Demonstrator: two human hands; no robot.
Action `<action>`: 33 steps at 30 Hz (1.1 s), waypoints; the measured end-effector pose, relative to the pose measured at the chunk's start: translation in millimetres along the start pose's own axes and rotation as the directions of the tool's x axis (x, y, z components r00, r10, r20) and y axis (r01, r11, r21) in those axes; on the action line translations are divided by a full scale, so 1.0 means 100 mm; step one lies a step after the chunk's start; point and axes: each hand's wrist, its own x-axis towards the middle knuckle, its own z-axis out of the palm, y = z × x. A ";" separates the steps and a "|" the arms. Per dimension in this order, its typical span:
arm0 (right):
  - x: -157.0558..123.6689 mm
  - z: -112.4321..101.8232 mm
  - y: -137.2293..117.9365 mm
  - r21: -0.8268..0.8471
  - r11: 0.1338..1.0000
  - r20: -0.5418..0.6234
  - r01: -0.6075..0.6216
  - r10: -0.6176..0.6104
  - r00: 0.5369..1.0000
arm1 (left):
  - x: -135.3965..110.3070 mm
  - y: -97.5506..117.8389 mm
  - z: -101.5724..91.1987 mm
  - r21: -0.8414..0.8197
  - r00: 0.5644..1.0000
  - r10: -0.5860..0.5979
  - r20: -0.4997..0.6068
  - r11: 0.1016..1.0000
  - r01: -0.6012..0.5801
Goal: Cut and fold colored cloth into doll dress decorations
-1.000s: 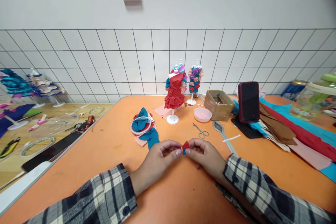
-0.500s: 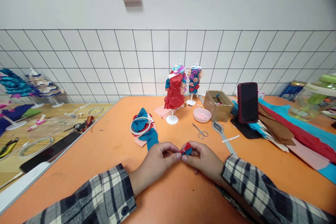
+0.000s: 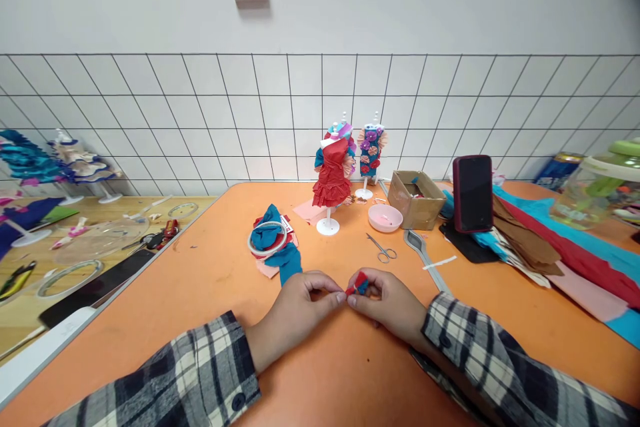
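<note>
A small gathered piece of red and blue crepe paper [image 3: 358, 283] is pinched between the fingertips of my right hand [image 3: 387, 295], low over the orange table. My left hand [image 3: 309, 300] meets it from the other side, thumb and forefinger closed on the piece's left end. Just beyond my left hand lie blue and red crepe paper strips [image 3: 289, 261] with a roll of white tape [image 3: 267, 239] on top. Small scissors [image 3: 383, 250] rest beyond my right hand. A mini dress form in a red ruffled dress [image 3: 332, 173] stands farther back.
A pink bowl [image 3: 385, 225] and a cardboard box [image 3: 418, 210] stand at the back right, near an upright phone [image 3: 473, 193]. Coloured crepe paper sheets [image 3: 590, 260] cover the right side. A side table [image 3: 150, 227] at left holds tools, tape rolls and dressed forms.
The red and blue piece has turned slightly between my fingertips, showing more red toward the left. Both hands stay in nearly the same place.
</note>
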 end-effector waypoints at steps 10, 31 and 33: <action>0.00 -0.03 0.04 0.022 0.999 0.064 -0.032 0.031 0.997 | 0.01 0.00 -0.02 0.066 0.997 0.015 -0.072 0.998 -0.011; 0.05 -0.04 0.11 0.113 0.990 -0.043 -0.082 0.087 0.995 | 0.02 -0.02 -0.02 -0.021 1.000 -0.023 0.013 1.000 0.023; 0.05 -0.04 0.11 0.100 0.992 -0.034 -0.079 0.083 0.996 | 0.02 -0.02 -0.01 -0.027 1.000 -0.023 0.003 0.999 0.023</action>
